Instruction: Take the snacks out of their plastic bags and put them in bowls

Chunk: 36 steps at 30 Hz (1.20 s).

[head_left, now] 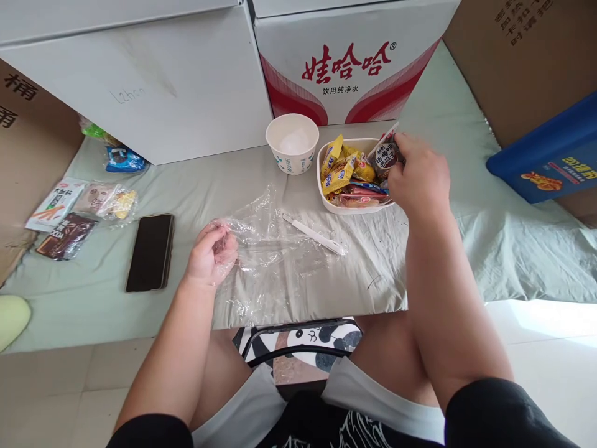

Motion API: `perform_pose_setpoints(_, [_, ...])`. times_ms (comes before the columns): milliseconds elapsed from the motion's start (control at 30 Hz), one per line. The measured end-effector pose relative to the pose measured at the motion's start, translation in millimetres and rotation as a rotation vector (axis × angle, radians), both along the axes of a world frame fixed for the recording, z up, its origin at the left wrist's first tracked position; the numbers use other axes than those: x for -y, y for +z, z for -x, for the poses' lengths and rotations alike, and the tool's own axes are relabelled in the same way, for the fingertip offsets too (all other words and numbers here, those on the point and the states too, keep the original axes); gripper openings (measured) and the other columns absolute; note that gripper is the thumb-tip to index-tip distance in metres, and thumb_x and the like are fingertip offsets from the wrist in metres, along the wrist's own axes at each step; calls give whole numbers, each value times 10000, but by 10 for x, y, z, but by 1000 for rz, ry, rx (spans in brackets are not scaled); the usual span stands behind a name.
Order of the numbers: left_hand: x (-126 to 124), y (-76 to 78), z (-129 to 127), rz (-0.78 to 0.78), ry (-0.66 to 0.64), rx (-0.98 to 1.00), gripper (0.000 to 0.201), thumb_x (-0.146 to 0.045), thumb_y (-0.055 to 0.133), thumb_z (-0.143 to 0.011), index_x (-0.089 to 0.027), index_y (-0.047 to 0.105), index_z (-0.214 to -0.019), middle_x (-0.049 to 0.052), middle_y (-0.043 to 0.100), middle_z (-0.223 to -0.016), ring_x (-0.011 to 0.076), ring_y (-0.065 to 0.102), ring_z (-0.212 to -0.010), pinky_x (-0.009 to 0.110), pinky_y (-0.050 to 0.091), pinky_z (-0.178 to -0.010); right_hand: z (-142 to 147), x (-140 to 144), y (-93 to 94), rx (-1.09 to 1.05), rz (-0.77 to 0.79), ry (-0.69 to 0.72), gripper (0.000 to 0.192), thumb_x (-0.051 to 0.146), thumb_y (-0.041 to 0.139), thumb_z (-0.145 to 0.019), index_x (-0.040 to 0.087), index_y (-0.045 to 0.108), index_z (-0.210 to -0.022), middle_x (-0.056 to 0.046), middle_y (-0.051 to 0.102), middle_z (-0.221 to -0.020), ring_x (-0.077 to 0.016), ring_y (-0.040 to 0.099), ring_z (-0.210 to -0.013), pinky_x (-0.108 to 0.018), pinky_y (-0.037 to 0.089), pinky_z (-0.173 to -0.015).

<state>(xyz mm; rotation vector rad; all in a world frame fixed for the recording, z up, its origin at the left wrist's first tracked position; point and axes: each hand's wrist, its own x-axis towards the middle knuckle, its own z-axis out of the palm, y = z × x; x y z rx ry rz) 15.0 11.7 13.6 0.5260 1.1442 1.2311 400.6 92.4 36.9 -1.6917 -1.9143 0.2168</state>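
Far to the left of my left hand (211, 254), a brown cardboard box (28, 143) is cut off by the frame edge, with only part of its black printing showing. Nearer lie small flat snack packets (65, 218), their labels too small for me to read, and a black slab of a phone (150, 251) lying screen up just left of my wrist. My left hand is curled shut, pinching the crumpled edge of a clear thin plastic bag (275, 249) that spreads across the pale green cloth (93, 292). A slim white pen (314, 235) lies on the film's right part. Beyond it stands a white paper cup (292, 143); behind that, a white carton (349, 56) bears red characters "娃哈哈" and small black ones beneath. My right hand (417, 180) hovers over the white rounded tray of yellow and red wrapped snacks (342, 208), fingers closed on a small dark round-labelled packet (385, 155); my fingers hide part of it, and its print is unclear.
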Motion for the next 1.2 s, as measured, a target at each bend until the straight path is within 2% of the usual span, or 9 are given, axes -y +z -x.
perform_pose_setpoints(100, [0,4,-6,5,-9,5,106,-172,787,-709,-199,696,-663,-44,511,-449,21,293,-305,127,184,-310,101,3,35,16,78,-266,515,160,487,-792,289,680,-1252,-155,709,-1342,-452,588,-1319,-757,431,-1064])
perform_pose_setpoints(200, [2,6,-5,5,-11,9,110,-180,797,-712,-200,698,-667,-48,508,-448,20,287,-303,130,186,-308,167,6,28,-3,69,-354,540,184,544,-757,302,684,-1265,-144,747,-1225,-433,642,-1210,-720,482,-1023])
perform_pose_setpoints(467, [12,12,-16,-4,-6,0,107,-160,770,-719,-193,682,-669,-42,520,-457,21,292,-307,130,188,-310,130,69,69,-49,-87,-386,412,223,525,-820,246,630,-1218,-160,652,-1235,-390,598,-1252,-645,525,-1017])
perform_pose_setpoints(600, [15,31,-35,39,16,-13,149,-155,715,-804,-193,634,-685,-52,510,-464,23,297,-300,123,194,-314,240,31,104,-4,30,-376,464,172,560,-782,241,694,-1221,-154,667,-1229,-392,635,-1185,-650,526,-1016])
perform_pose_setpoints(733, [23,49,-55,50,37,-23,141,-148,712,-789,-187,622,-689,-56,513,-466,19,297,-298,115,204,-315,293,14,55,8,100,-313,358,263,631,-814,248,740,-1155,-169,666,-1194,-425,632,-1150,-721,491,-1003])
perform_pose_setpoints(900, [25,44,-61,50,45,0,129,-126,705,-758,-179,613,-685,-50,511,-463,20,284,-296,117,204,-311,333,205,137,-118,-183,-181,329,351,575,-933,282,680,-1238,-173,624,-1279,-407,559,-1301,-663,498,-1047])
perform_pose_setpoints(1067, [39,49,-34,88,-70,119,230,-188,712,-788,-189,534,-643,-58,437,-433,18,213,-294,130,148,-310,775,492,160,-289,12,284,495,306,562,-903,264,600,-1395,-129,664,-1369,-337,645,-1264,-553,564,-1056])
perform_pose_setpoints(1133, [71,51,-13,130,-134,170,348,-263,725,-824,-202,453,-616,-73,358,-409,20,171,-289,139,92,-315,979,591,106,-338,87,468,627,304,621,-851,252,546,-1471,-122,615,-1493,-350,582,-1383,-566,505,-1159])
perform_pose_setpoints(1200, [122,38,9,165,-202,208,468,-359,766,-810,-217,375,-595,-84,278,-381,37,164,-267,160,82,-308,1127,676,73,-338,89,534,689,296,665,-825,260,523,-1499,-105,559,-1572,-360,460,-1515,-587,385,-1269])
